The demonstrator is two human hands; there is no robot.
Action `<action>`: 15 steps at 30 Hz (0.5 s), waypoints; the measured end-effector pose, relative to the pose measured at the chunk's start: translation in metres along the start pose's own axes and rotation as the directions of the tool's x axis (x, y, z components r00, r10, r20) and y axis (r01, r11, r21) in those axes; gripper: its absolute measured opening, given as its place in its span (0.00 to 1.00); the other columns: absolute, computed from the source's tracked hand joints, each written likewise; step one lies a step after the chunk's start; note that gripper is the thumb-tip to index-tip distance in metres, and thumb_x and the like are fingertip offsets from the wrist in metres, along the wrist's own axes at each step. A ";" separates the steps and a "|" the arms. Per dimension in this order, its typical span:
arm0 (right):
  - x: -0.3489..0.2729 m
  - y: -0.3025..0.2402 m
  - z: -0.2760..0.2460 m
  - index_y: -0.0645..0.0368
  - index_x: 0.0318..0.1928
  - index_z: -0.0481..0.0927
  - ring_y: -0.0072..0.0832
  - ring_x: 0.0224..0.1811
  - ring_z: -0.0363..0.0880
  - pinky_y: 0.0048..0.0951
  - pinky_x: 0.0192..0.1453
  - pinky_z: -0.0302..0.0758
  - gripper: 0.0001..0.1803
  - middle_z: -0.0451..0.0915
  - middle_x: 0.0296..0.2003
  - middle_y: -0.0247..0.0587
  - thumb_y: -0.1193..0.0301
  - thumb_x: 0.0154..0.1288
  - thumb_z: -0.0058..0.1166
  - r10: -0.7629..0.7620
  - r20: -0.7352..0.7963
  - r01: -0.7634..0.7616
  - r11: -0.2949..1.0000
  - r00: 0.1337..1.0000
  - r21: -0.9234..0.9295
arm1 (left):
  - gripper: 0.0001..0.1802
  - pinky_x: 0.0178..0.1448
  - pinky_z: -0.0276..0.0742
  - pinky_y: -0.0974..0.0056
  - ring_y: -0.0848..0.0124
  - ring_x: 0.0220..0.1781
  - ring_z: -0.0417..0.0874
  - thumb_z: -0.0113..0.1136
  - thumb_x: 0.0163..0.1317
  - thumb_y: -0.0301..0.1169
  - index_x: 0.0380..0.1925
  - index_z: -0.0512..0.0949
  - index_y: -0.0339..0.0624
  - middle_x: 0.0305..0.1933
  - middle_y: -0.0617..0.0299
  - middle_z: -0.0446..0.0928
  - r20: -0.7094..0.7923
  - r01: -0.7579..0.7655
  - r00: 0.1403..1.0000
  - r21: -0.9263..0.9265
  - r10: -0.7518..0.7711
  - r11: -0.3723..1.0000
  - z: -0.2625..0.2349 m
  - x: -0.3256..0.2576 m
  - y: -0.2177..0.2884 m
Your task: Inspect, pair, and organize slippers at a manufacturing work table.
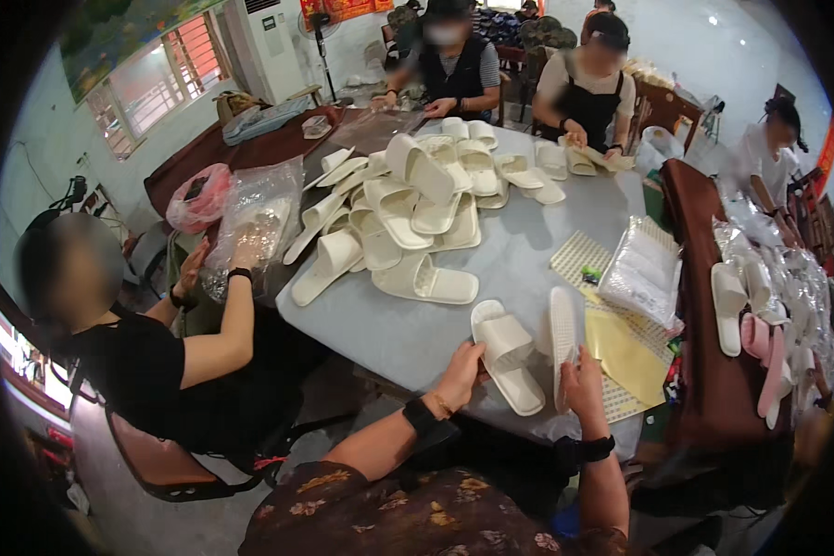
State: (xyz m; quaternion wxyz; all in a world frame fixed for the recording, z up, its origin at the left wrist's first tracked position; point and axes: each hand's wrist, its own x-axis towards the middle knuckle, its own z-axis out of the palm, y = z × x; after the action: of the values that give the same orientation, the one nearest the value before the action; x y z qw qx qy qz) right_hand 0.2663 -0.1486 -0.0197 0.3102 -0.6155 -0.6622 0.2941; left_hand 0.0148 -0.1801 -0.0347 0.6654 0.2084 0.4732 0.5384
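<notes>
1. Seated at a grey table [519, 264], a person rests the left hand [461, 368] on the heel end of a white slipper [507, 357] lying flat, sole down, at the near edge; the fingers curl over the slipper's end, gripping it.
2. Meanwhile the right hand [583, 378] holds a second white slipper [562, 338] stood on its edge, studded sole showing, fingers closed around its lower end just beside the first.
3. Farther along the table, a heap of white slippers [408, 213] lies loosely piled, well apart from both hands.
4. To the right of the hands sit yellow sheets [625, 357] and a clear bag of packed slippers [641, 269].
5. At the left, a co-worker in black [148, 361] handles a clear plastic bag [255, 222]; three more people work at the far side.
6. Pink and white slippers [760, 338] lie on a brown surface at the right.
</notes>
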 end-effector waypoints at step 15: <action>-0.019 -0.020 0.013 0.74 0.66 0.66 0.68 0.67 0.64 0.54 0.71 0.64 0.41 0.63 0.67 0.75 0.63 0.58 0.67 -0.181 -0.099 0.154 0.960 0.978 -0.234 | 0.32 0.61 0.78 0.62 0.67 0.57 0.79 0.65 0.65 0.25 0.66 0.63 0.36 0.59 0.55 0.76 0.085 -0.319 0.948 0.251 0.308 0.914 -0.007 0.008 -0.009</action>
State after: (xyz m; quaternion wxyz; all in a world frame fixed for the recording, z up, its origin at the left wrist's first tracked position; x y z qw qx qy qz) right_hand 0.2445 -0.1687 -0.0138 0.3014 -0.6045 -0.7214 0.1528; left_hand 0.0131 -0.1772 -0.0481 0.5470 0.3792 0.4861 0.5663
